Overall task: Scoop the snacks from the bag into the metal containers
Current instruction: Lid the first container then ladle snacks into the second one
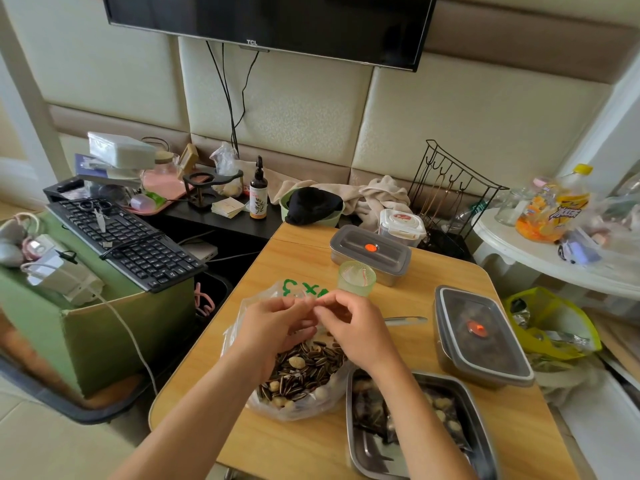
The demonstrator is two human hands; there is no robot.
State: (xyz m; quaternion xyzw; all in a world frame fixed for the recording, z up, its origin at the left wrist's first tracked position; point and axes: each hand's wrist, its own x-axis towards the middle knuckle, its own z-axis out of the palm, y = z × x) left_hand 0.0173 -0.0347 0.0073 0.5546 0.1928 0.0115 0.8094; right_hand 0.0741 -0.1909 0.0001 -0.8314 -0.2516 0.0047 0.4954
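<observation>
Snacks (304, 368), striped seeds mixed with pale round nuts, lie in the clear plastic bag (250, 308) directly under the fingers, showing between the two wrists. The left hand (273, 323) and right hand (356, 327) have curled fingers drawn together above the bag's mouth, fingertips meeting and pinching the thin plastic at its top edge; how much each one grips is hard to tell. Just beyond the fingertips stands a pale green cup (356, 278), with a lidded metal container (370, 251) behind it. A spoon handle (405, 319) pokes out from behind the right hand. The right forearm crosses an open metal container (467, 396) at the near right, which holds some of the same mix. A second lidded container (481, 337) sits beyond it. All rest on a wooden table (415, 296); a keyboard (128, 244) lies off to the left.
</observation>
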